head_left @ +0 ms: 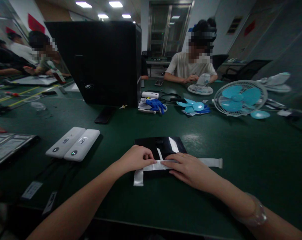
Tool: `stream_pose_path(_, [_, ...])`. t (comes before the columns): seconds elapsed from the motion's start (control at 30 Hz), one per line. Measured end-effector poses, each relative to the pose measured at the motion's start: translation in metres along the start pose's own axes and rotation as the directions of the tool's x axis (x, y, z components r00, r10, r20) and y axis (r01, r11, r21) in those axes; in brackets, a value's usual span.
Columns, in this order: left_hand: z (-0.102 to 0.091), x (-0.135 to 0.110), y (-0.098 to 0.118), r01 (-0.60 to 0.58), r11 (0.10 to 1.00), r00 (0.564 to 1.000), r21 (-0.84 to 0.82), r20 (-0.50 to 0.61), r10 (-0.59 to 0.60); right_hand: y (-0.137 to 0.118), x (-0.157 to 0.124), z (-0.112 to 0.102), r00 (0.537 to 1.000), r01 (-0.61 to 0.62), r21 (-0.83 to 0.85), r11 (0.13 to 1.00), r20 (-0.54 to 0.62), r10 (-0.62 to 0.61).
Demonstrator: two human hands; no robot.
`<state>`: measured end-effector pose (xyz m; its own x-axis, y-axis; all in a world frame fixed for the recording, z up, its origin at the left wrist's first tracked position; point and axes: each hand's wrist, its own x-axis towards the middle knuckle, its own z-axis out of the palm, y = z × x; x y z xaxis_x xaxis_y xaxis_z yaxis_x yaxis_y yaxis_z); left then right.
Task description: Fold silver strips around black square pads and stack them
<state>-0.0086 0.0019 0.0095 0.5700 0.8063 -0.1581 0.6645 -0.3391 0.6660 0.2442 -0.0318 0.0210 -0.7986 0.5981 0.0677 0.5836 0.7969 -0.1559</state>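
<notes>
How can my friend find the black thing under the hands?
Find the green table and the tall black box on it. Come nearer, to the left hand and right hand: the flat black thing is beneath them. Unlike the dark phone near that box, it has a pale strip across it.

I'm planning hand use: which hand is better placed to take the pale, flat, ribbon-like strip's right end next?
Probably the right hand: the strip emerges beside it toward that end, while the left hand is farther away.
</notes>
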Motion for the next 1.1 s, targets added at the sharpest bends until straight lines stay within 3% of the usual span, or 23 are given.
stream_pose_path(0.27, [0.005,0.0,0.002,0.028,1.0,1.0,0.003,0.004,-0.028,0.0,-0.003,0.002,1.0,0.017,0.019,1.0,-0.026,-0.016])
stream_pose_path(0.57, [0.007,-0.001,0.007,-0.005,0.98,0.996,0.199,-0.086,0.022,-0.003,-0.002,0.002,0.999,0.007,-0.046,0.999,0.043,-0.005])
stream_pose_path(0.87, [0.007,-0.003,0.01,-0.025,0.939,0.994,0.343,-0.094,0.061,-0.009,0.0,0.008,0.999,0.016,-0.133,0.991,-0.032,-0.02])
stream_pose_path(1.1, [0.004,-0.002,0.007,-0.043,0.952,0.989,0.303,-0.12,0.083,-0.012,-0.001,0.006,0.998,0.015,-0.143,0.99,-0.055,-0.023])
